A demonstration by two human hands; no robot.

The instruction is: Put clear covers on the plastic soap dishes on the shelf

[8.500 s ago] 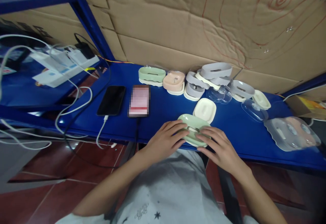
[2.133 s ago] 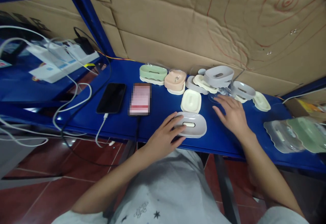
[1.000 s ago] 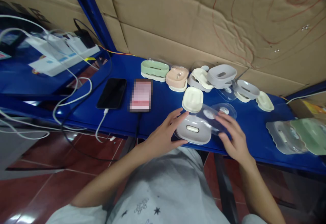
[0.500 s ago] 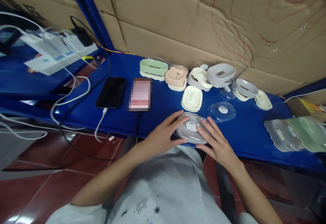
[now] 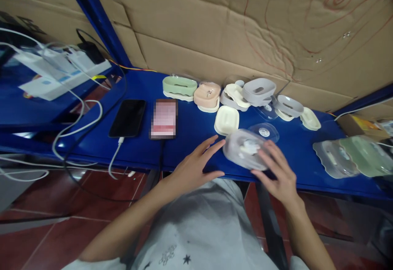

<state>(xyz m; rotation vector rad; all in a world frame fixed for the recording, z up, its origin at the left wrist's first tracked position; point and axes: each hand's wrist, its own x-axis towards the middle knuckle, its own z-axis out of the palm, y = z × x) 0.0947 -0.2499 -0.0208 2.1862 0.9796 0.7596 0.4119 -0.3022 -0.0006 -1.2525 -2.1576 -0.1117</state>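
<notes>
A grey soap dish with a clear lid and a white label [image 5: 244, 149] is blurred by motion near the table's front edge. My right hand [image 5: 278, 171] grips its right side, thumb below and fingers over the lid. Just left of the dish, my left hand [image 5: 196, 163] has its fingers apart and holds nothing. Behind the dish lies a cream soap tray [image 5: 226, 120]. A loose clear lid with a round sticker [image 5: 264, 132] is partly covered by the held dish.
Along the cardboard stand a green dish [image 5: 179, 86], a pink dish [image 5: 207, 94], grey dishes [image 5: 259, 91] and cream trays [image 5: 310, 118]. Lidded grey and green dishes [image 5: 365, 155] lie at the right. A black phone [image 5: 127, 118], a blurred-screen phone [image 5: 164, 118] and a power strip [image 5: 64, 79] are leftward.
The lidded grey dish has moved right with my right hand and left my left hand's touch. My left hand stays about where it was, now free, and the view has shifted slightly.
</notes>
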